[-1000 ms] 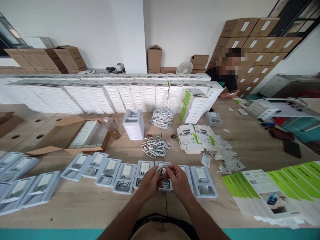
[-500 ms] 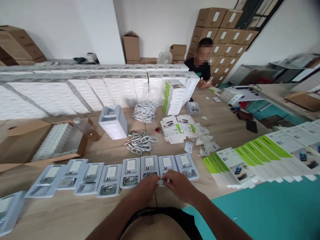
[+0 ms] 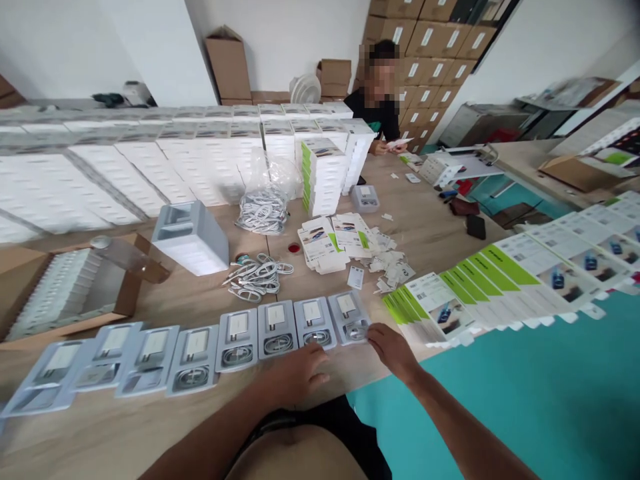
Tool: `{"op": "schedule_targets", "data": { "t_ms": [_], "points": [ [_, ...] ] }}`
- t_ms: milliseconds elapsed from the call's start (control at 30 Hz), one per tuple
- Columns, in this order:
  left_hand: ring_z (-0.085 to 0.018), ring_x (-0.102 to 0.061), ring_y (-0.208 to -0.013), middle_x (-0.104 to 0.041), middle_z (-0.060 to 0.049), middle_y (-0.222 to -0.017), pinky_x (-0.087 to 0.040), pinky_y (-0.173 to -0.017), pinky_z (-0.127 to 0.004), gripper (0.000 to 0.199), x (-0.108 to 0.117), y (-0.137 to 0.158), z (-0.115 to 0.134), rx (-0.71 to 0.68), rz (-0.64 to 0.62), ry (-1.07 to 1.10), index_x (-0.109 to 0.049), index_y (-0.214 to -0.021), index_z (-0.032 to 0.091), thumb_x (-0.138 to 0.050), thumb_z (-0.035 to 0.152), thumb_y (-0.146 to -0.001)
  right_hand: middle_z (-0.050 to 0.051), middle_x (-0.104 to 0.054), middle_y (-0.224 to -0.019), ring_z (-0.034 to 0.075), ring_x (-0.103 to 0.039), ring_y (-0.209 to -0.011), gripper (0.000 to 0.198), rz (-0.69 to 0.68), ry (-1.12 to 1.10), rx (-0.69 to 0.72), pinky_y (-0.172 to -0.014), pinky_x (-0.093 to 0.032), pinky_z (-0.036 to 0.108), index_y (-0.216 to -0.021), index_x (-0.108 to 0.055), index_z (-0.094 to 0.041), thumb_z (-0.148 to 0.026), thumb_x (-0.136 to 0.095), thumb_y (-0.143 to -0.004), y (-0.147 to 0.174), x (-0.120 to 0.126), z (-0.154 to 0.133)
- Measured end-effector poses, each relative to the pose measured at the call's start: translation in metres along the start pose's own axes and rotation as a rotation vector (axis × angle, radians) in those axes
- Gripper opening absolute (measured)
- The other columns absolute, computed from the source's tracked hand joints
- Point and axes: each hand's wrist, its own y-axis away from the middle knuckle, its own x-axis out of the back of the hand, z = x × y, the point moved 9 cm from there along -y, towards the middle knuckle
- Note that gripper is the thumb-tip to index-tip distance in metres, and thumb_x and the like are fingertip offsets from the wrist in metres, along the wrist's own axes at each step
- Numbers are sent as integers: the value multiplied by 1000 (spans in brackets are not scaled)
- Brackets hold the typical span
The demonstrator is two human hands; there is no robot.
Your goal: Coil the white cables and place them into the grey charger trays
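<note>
A row of pale plastic trays [image 3: 233,362] lies along the near side of the table. Each holds a white charger [image 3: 307,311] in its upper compartment. Coiled white cables [image 3: 279,344] fill the lower compartments of the middle and right-hand trays. My right hand [image 3: 393,348] has its fingers together at the lower right edge of the rightmost tray [image 3: 341,332], seemingly gripping it. In front of the neighbouring trays my left hand [image 3: 300,375] hovers with fingers apart, holding nothing. Behind the row is a loose heap of cables [image 3: 257,277].
Printed sleeves [image 3: 320,248] and white cards lie in mid-table. Overlapping green-and-white boxes [image 3: 480,283] line the right edge. An open carton [image 3: 120,303], a bottle [image 3: 133,260] and a tray stack [image 3: 193,237] stand left. White boxes [image 3: 200,163] form a wall behind; a co-worker [image 3: 377,113] sits beyond.
My hands have parted: the right moved right to the end tray, the left opened. A coiled cable now sits in the end tray. The view shifted; the co-worker now holds a paper-like item.
</note>
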Motion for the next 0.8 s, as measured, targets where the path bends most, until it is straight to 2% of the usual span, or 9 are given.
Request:
{"op": "schedule_targets", "data": {
  "t_ms": [133,300,433,533,667,800],
  "points": [
    [-25,-58,-108,-60,-8,-121,-44,-96,-38,33,-5,12,-11,60,4,22,-58,-120,26,-51,34,-89,6,-68,-96,19,-60,-88,24,-17,125,3,-79,-48,30,-88,-68,-22,-13,-46,-91,-15,-18,9],
    [-23,-58,-104,-62,-6,-115,-44,-95,-37,32,-2,57,-47,219,66,117,-59,-119,27,-48,34,-90,9,-68,-103,23,-57,-96,21,-57,185,63,-81,-44,35,-94,-69,-21,-12,-52,-88,-17,-23,4],
    [-20,-61,-95,-63,-5,-111,-47,-88,-34,33,-10,99,-79,375,101,233,-58,-120,26,-48,38,-90,11,-66,-113,26,-54,-106,25,-55,281,104,-83,-42,38,-110,-66,-20,-17,-50,-91,-18,-22,-9],
    [-19,-61,-89,-64,-5,-113,-49,-84,-33,35,-19,121,-99,437,144,272,-58,-120,26,-48,41,-90,11,-62,-122,25,-53,-111,39,-67,269,159,-87,-43,37,-121,-61,-20,-8,-45,-89,-18,-33,-21],
    [-20,-61,-95,-66,-5,-110,-49,-84,-32,37,-29,131,-116,479,216,354,-60,-117,24,-47,45,-89,13,-62,-123,25,-51,-115,44,-59,215,190,-101,-41,40,-120,-63,-15,0,-44,-83,-18,-45,-31],
    [-21,-62,-101,-68,-6,-111,-48,-90,-35,37,-30,136,-117,508,304,457,-62,-115,21,-47,44,-90,15,-62,-122,27,-52,-116,45,-89,204,184,-108,-38,46,-121,-62,-12,-1,-44,-82,-18,-45,-40]
  ]
}}
